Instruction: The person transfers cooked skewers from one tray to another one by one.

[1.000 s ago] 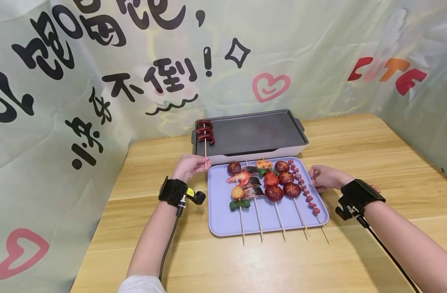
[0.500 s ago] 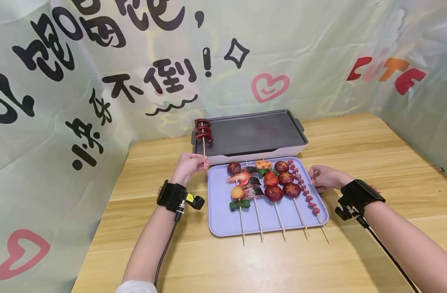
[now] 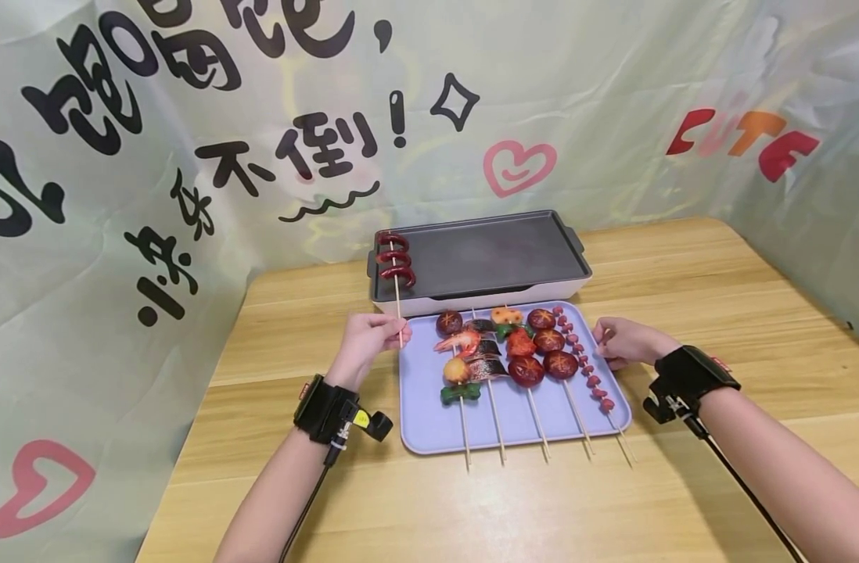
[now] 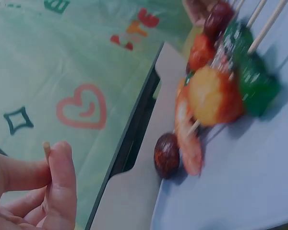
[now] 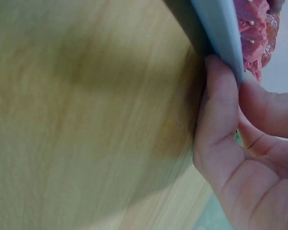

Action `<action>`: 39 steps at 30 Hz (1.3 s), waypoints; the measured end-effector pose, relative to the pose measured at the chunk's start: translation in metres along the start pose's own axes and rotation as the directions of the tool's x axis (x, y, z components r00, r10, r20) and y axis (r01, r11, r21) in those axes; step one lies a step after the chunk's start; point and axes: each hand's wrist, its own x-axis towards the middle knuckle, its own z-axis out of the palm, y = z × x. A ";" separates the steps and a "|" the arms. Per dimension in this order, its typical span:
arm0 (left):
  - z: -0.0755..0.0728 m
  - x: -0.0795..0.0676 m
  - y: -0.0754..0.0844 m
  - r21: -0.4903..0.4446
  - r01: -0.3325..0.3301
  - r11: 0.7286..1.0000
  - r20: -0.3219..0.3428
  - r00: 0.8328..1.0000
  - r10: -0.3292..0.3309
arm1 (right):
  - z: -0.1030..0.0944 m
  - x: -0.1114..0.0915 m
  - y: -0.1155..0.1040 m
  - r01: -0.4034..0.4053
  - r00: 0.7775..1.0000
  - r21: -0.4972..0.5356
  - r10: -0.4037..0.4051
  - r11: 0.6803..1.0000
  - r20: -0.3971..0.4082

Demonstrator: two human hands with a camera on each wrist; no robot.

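My left hand (image 3: 366, 344) pinches the lower end of a wooden skewer between thumb and fingers. Dark red curled sausage pieces (image 3: 397, 257) on that skewer lie over the left end of the black griddle (image 3: 496, 254). In the left wrist view, the stick's tip (image 4: 46, 146) pokes out between thumb and finger. At the right side of the lavender tray (image 3: 429, 428), my right hand (image 3: 628, 342) grips the rim. Its thumb is above the edge and a finger below in the right wrist view, beside pink skewered meat (image 5: 252, 36).
Several skewers lie on the tray, with shrimp (image 3: 465, 342), mushrooms (image 3: 561, 365), dark fish-like slices (image 3: 487, 369) and small red pieces (image 3: 594, 382). Their sticks overhang the tray's front edge. A printed cloth (image 3: 591, 94) hangs behind the wooden table (image 3: 289, 422).
The left hand first shifts the sausage skewer slightly left, then draws it toward me and a little right. My right hand and the tray stay put.
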 end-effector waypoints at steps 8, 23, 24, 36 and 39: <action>0.009 -0.025 -0.011 -0.038 -0.045 0.998 0.023 0.999 0.046 | 0.000 -0.002 0.000 0.008 1.000 -0.002 -0.008 1.000 -0.002; 0.027 -0.068 -0.025 -0.053 -0.083 0.995 0.070 0.994 0.086 | 0.001 0.000 0.002 0.011 1.000 0.026 -0.011 1.000 0.004; 0.027 -0.070 -0.027 -0.060 -0.083 0.995 0.072 0.994 0.087 | 0.001 0.000 0.002 0.008 1.000 0.029 -0.008 1.000 0.003; 0.030 -0.096 -0.051 -0.109 -0.039 0.993 0.127 0.990 0.053 | 0.000 0.000 0.002 0.009 1.000 0.038 -0.009 0.999 0.004; 0.031 -0.102 -0.056 -0.118 -0.027 0.993 0.135 0.990 0.043 | -0.001 0.000 0.003 0.016 1.000 0.044 -0.016 0.999 0.008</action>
